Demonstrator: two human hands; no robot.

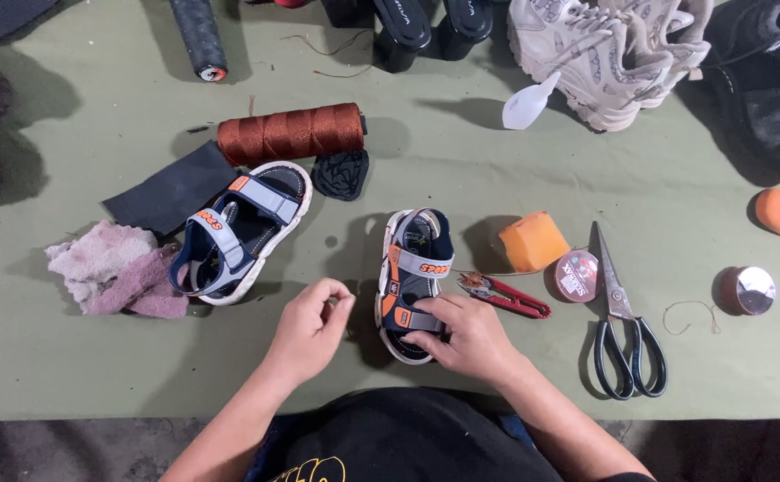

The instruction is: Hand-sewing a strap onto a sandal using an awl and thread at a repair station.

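Resting on the heel end of a small child's sandal, the right hand lies fingers-down, the fingers close together and bent over the grey rear strap, thumb tucked toward the sole's edge. That sandal stands on its side near the middle of the olive-green cloth work surface, toe pointing to twelve o'clock, with navy and grey webbing straps, orange patches and a pale moulded sole. At nine o'clock of it, just apart, the left hand is loosely curled, thumb and forefinger tips pinched together; whether anything thin is between them cannot be told.

The matching second sandal lies flat at ten o'clock of the left hand, toe toward one o'clock, same straps and a white sole. Touching its heel side is a crumpled pink-and-white rag, soft and nubbly. A flat dark sheet sits at its twelve o'clock, and beyond that a thick spool of rust-brown thread, ridged with tight windings.

At three o'clock of the held sandal lie red-handled thread snips, an orange block, a round tape reel and black-handled steel scissors. Pale chunky sneakers sit at the far edge toward one o'clock.
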